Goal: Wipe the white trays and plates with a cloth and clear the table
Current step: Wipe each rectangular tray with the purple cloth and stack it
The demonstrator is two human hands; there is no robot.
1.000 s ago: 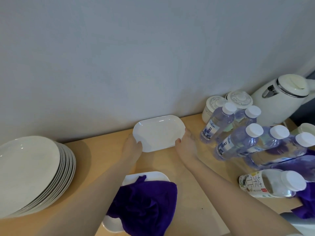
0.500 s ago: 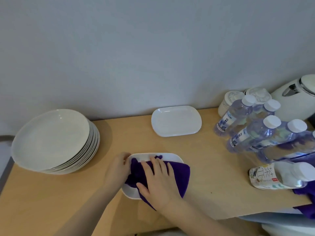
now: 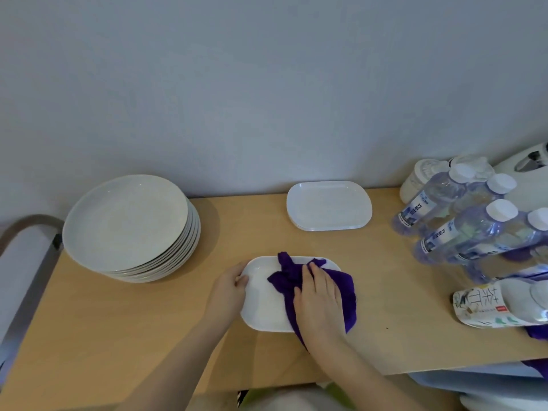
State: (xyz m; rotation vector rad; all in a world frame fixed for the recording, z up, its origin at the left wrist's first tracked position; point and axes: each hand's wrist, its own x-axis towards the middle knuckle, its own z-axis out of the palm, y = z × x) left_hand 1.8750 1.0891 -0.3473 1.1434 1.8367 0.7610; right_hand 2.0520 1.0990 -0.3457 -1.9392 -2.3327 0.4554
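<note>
Left hand (image 3: pixel 228 287) grips the slick, hard white tray (image 3: pixel 264 301) by its rim; right hand (image 3: pixel 318 301) presses flat on the soft purple cloth (image 3: pixel 345 287). Probably slides easily, so hold the edge.

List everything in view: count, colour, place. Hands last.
Round plates: one stack, off-white, left on the table.
Stacked trays: a few, white, back centre by the wall.
Tray being wiped: one, white, front centre.
Cloth: one, purple, on that tray.
Water bottles: at least four, clear with white caps, right.
Tea bottle: one, white label, lying at right edge.
Kettle: one, white, far right, mostly cut off.
Table: one, light wood.
Left hand: grips the tray's left rim.
Right hand: presses flat on the cloth.
</note>
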